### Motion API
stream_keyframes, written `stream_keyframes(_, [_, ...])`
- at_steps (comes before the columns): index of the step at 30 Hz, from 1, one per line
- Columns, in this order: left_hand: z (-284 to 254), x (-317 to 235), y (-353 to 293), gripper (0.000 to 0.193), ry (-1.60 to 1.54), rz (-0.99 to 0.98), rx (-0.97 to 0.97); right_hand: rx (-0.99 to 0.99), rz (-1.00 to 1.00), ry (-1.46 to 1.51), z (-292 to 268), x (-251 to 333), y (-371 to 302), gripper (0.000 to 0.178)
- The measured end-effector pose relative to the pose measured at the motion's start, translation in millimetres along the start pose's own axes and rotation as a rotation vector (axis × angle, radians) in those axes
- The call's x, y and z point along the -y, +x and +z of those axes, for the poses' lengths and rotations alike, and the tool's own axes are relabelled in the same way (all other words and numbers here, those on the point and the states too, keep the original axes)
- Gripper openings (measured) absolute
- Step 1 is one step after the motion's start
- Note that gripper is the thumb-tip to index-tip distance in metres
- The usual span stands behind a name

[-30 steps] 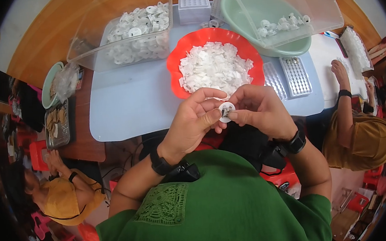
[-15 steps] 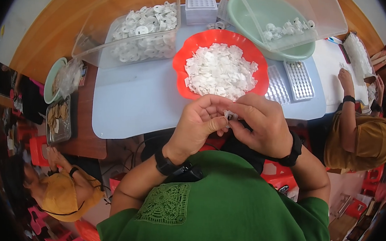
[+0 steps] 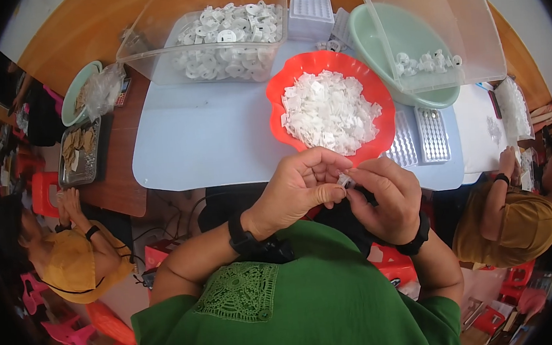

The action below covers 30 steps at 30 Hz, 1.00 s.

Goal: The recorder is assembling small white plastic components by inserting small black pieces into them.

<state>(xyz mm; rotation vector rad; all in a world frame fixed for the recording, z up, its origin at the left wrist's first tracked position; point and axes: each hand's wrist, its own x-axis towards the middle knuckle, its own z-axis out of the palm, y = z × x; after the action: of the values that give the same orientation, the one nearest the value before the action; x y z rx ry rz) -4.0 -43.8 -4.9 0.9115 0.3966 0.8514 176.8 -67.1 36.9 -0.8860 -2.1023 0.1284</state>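
Note:
Just past the table's near edge, my left hand [image 3: 306, 186] and my right hand [image 3: 388, 196] meet around a small white plastic part [image 3: 345, 181] with a dark spot. Thumb and fingers of both hands pinch it, so much of its shape is hidden. Directly beyond my fingers stands a red scalloped bowl [image 3: 276, 117], heaped with small translucent white plastic pieces [image 3: 329, 111]. Right of the bowl are two trays of small round silvery parts, the nearer to me being a flat tray [image 3: 401, 140] and the other a raised white tray [image 3: 433, 135].
A clear bin [image 3: 150, 52] of white round parts stands at the back left, beside stacked white trays [image 3: 310, 17]. At back right, another clear bin [image 3: 433, 24] rests in a green basin [image 3: 370, 55]. Co-workers sit left [image 3: 78, 259] and right [image 3: 513, 225].
The view has shifted, so the table things appear lower and further right. My hands keep pinching the small white part, which has turned slightly. The right co-worker's hand has drawn back from the white surface.

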Motion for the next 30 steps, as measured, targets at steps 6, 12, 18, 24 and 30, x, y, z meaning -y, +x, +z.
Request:
stream_keyframes(6, [-2, 3, 4, 0.032, -0.027, 0.003, -0.014, -0.086, 0.061, 0.059, 8, 0, -3, 0.031])
stream_keyframes(12, [-18, -2, 0, 0.032, -0.066, -0.007, -0.098, 0.030, 0.232, 0.174, -7, -7, 8, 0.021])
stream_keyframes(18, [-49, -19, -4, 0.037, -0.147, 0.098, -0.218, 0.358, 0.514, -0.076, -10, -71, 9, 0.009])
stream_keyframes(24, [-63, -17, -7, 0.035, -0.157, 0.089, -0.259, 0.572, 0.365, -0.283, 18, -99, 41, 0.016])
stream_keyframes(30, [-66, -16, -7, 0.029, -0.236, 0.066, -0.226, 0.644, 0.401, -0.239, 49, -121, 60, 0.013])
